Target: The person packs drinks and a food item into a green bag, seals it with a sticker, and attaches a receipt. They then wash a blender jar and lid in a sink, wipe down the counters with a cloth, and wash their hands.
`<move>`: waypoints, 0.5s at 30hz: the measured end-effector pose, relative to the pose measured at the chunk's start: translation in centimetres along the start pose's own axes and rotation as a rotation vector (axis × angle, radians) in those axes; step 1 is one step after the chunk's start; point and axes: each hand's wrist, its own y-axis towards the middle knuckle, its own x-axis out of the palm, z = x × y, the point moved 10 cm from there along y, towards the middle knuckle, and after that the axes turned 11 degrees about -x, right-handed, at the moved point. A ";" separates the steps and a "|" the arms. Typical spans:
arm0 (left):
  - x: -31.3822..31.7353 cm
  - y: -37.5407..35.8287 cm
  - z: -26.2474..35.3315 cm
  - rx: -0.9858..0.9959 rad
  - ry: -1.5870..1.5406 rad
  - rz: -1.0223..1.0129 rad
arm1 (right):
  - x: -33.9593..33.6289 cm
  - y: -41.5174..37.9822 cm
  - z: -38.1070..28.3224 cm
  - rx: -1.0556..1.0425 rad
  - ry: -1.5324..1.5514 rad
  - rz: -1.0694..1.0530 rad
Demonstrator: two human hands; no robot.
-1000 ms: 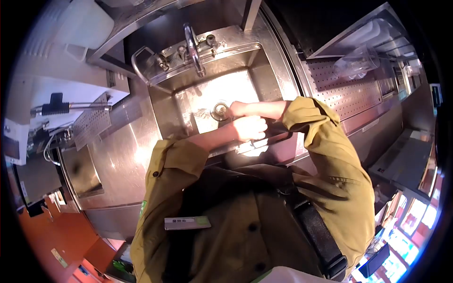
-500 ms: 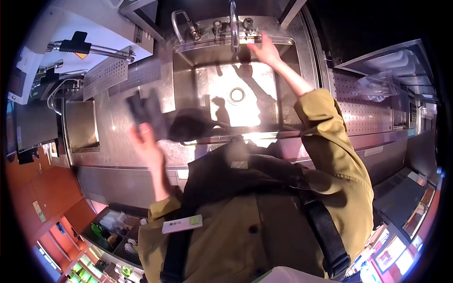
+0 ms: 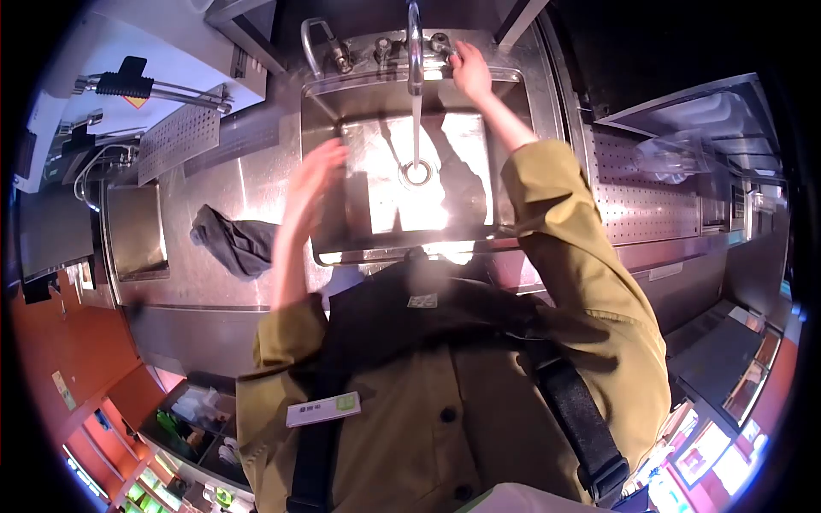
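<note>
Water runs from the tall metal tap (image 3: pixel 415 73) in a thin stream down to the drain (image 3: pixel 416 173) of the steel sink (image 3: pixel 310 137). At the sink's back right, my right hand (image 3: pixel 472 75) has its fingers closed at the side of the tap knob (image 3: pixel 440 44). My left hand (image 3: pixel 315 178) is held over the sink's left rim, fingers stretched out and slightly blurred, holding nothing. A dark grey cloth (image 3: pixel 235 242) lies crumpled on the steel counter to the left of that hand.
A second metal spout (image 3: pixel 315 47) and another knob (image 3: pixel 383 49) stand along the sink's back edge. To the left are a perforated metal plate (image 3: pixel 180 141) and a smaller basin (image 3: pixel 141 231). A perforated drain board (image 3: pixel 646 197) lies to the right.
My left hand has let go of the dark cloth onto the counter and moved right toward the sink. My right hand has reached the knob, and water now runs from the tap.
</note>
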 end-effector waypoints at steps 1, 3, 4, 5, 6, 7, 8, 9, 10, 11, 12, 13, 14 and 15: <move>3.3 2.8 -1.4 0.081 -0.232 -0.270 | -0.6 -1.6 0.8 0.180 0.001 0.125; 7.2 9.3 -6.0 -0.222 -0.582 -0.135 | 0.0 -6.3 0.6 0.432 0.257 0.113; 8.1 14.1 -10.2 -0.298 -0.648 -0.092 | 1.1 -8.5 -1.4 0.279 0.190 -0.046; 9.9 17.3 -13.3 -0.402 -0.745 -0.219 | 2.2 -11.0 -3.6 0.105 0.129 -0.186; 10.4 18.7 -15.1 -0.401 -0.724 -0.295 | 3.3 -13.9 -5.8 -0.071 0.089 -0.298; 9.8 20.6 -18.1 -0.313 -0.754 -0.186 | 1.5 -14.5 -8.7 -0.346 -0.425 -0.350; 10.5 21.2 -18.8 -0.294 -0.575 -0.104 | 0.9 -15.3 -10.9 -0.615 -0.944 -0.397; 11.3 21.6 -19.6 -0.287 -0.394 -0.022 | 0.4 -14.0 -9.7 -0.480 -0.814 -0.378; 15.2 12.4 -8.4 -0.347 -0.508 0.007 | 0.4 -12.3 -7.6 -0.199 -0.428 -0.334; 15.4 12.2 -9.4 -0.365 -0.513 -0.028 | 1.2 -11.3 -5.8 0.043 -0.130 -0.260; 15.4 12.6 -11.0 -0.383 -0.522 -0.060 | 2.2 -11.2 -5.1 0.211 0.083 -0.209; 13.1 14.9 -11.7 -0.241 -0.523 -0.038 | 3.2 -11.5 -5.8 0.301 0.255 -0.187; 10.8 16.9 -11.3 -0.091 -0.528 -0.016 | 4.0 -11.9 -7.8 0.325 0.436 -0.196; 10.0 16.8 -11.5 -0.167 -0.498 0.035 | 4.6 -12.7 -10.2 0.336 0.638 -0.225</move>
